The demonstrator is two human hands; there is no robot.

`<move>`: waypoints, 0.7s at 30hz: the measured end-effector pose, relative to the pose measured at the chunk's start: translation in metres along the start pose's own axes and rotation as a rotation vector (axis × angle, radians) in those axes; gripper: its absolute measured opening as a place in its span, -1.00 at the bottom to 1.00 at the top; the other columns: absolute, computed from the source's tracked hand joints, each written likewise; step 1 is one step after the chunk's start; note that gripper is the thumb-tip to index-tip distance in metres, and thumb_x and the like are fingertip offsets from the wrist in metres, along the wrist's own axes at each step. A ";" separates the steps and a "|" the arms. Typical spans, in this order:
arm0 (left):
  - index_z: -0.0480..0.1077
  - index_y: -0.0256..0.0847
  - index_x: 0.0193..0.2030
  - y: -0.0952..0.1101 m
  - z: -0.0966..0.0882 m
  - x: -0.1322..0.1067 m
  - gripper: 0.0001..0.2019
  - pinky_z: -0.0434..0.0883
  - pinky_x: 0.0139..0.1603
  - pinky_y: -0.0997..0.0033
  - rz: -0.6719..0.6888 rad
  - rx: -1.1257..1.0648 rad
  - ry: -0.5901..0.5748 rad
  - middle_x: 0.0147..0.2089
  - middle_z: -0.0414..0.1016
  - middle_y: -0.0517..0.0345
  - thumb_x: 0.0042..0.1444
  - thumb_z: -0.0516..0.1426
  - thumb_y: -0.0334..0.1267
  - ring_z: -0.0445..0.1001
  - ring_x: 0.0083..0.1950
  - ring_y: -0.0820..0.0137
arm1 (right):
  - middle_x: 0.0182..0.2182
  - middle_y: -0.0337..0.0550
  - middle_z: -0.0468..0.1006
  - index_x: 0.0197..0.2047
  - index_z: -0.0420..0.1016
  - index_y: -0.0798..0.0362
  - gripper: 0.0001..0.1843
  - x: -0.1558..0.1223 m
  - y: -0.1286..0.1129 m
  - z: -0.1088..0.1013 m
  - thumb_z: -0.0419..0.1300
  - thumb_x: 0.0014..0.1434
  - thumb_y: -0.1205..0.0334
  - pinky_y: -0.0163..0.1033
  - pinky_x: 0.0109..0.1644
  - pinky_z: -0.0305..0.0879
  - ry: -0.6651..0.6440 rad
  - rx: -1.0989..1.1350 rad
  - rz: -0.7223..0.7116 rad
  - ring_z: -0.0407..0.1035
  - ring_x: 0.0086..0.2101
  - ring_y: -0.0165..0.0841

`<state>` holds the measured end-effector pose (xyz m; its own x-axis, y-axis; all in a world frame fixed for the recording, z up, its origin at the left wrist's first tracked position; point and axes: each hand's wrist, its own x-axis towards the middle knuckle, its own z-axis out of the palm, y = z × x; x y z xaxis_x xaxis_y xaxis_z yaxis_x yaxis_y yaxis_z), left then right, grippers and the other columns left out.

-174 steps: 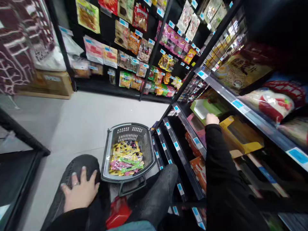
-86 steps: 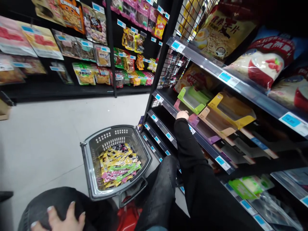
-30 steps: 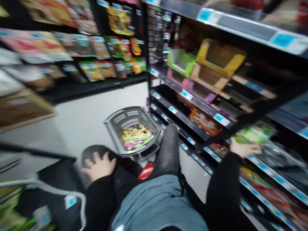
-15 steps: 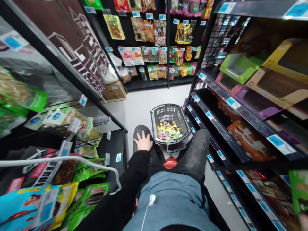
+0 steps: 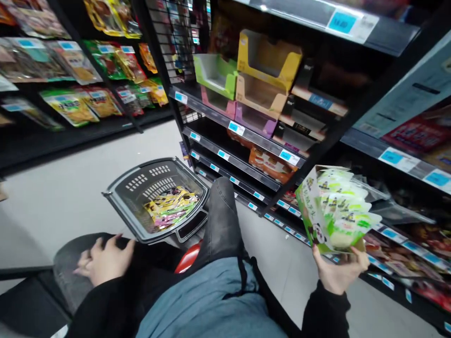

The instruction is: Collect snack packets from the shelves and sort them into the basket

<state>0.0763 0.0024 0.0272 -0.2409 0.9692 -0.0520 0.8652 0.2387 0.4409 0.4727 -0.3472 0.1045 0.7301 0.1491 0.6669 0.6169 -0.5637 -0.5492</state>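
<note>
On my left knee rests my left hand [image 5: 105, 259], its fingers spread and nothing in them. My right hand [image 5: 340, 271] grips the bottom of a green and white display box [image 5: 319, 211] with a panda print. Several white and green snack packets [image 5: 347, 202] stand in the box, which is tilted beside the right-hand shelf. A dark grey shopping basket [image 5: 130, 206] sits on the floor ahead of my knees. Yellow, pink and green snack packets [image 5: 171, 206] lie in the bottom of it.
Green, yellow, tan, pink and purple cardboard trays [image 5: 259, 94] stack on the right shelf [image 5: 259, 138]. A rack of hanging snack bags [image 5: 79, 105] is at the far left. Something red [image 5: 188, 258] shows between my legs. Pale floor [image 5: 158, 138] lies around the basket.
My view has swung right. My right hand, barely visible at the right edge before, now shows fully with the box. My left hand stays on the knee.
</note>
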 end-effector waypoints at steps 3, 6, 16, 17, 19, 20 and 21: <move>0.27 -0.09 0.03 0.068 -0.006 -0.030 -0.49 0.03 0.29 0.10 0.319 -0.402 -0.312 0.24 0.19 0.14 -0.06 0.04 0.07 0.13 0.26 0.21 | -0.01 0.08 0.06 -0.02 -0.02 0.02 -0.14 -0.006 -0.025 -0.003 0.35 -0.32 0.00 0.08 -0.06 0.27 0.002 0.107 -0.053 0.09 0.06 -0.02; 0.10 -0.16 0.22 0.138 -0.003 -0.070 -0.29 0.19 0.20 0.07 0.464 -0.946 -1.122 0.22 0.21 -0.11 -0.06 0.12 0.08 0.21 0.22 0.15 | -0.04 0.03 0.07 -0.05 -0.02 0.02 -0.19 -0.006 -0.066 0.020 0.32 -0.29 -0.01 0.06 0.01 0.21 -0.085 0.298 -0.094 0.11 0.05 -0.07; 0.33 -0.28 0.05 0.122 -0.005 -0.018 -0.28 0.27 0.15 0.07 -0.005 -2.105 -0.681 -0.01 0.44 -0.06 -0.11 0.05 0.27 0.31 0.15 0.10 | 0.03 0.10 0.03 -0.07 -0.01 0.01 -0.27 -0.092 -0.234 0.124 0.33 -0.23 0.11 0.09 0.06 0.16 -0.717 0.860 -0.369 0.08 0.09 -0.06; 0.32 -0.29 0.07 0.102 -0.009 -0.006 -0.30 0.29 0.14 0.08 -0.064 -2.121 -0.584 -0.03 0.45 -0.06 -0.05 0.01 0.24 0.33 0.13 0.12 | 0.02 0.09 0.05 -0.07 0.01 0.02 -0.28 -0.101 -0.244 0.132 0.33 -0.22 0.10 0.08 0.07 0.16 -0.814 0.873 -0.401 0.09 0.08 -0.07; 0.28 -0.31 0.11 0.063 -0.009 0.011 -0.35 0.30 0.13 0.13 -0.194 -2.148 -0.403 -0.04 0.46 -0.06 0.05 -0.06 0.17 0.36 0.09 0.18 | -0.02 0.06 0.13 -0.04 0.02 0.04 -0.33 -0.112 -0.258 0.152 0.29 -0.13 0.09 0.03 0.07 0.18 -1.012 0.926 -0.407 0.15 0.05 -0.14; 0.26 -0.32 0.13 0.045 -0.006 0.017 -0.37 0.31 0.13 0.14 -0.259 -2.161 -0.337 -0.04 0.46 -0.06 0.09 -0.09 0.14 0.38 0.08 0.20 | -0.03 0.04 0.18 -0.01 0.02 0.05 -0.36 -0.115 -0.264 0.162 0.26 -0.08 0.09 0.00 0.07 0.19 -1.094 0.952 -0.381 0.19 0.02 -0.18; 0.24 -0.33 0.14 0.029 -0.001 0.021 -0.38 0.31 0.13 0.14 -0.309 -2.175 -0.295 -0.04 0.46 -0.07 0.11 -0.11 0.12 0.39 0.07 0.21 | -0.05 0.02 0.23 0.00 0.04 0.05 -0.40 -0.117 -0.270 0.173 0.23 -0.03 0.09 -0.03 0.06 0.21 -1.162 0.965 -0.355 0.23 -0.01 -0.22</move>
<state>0.0959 0.0295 0.0396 0.0011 0.9548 -0.2971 -0.9048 0.1275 0.4064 0.2712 -0.0714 0.0875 0.0475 0.9409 0.3354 0.4168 0.2865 -0.8627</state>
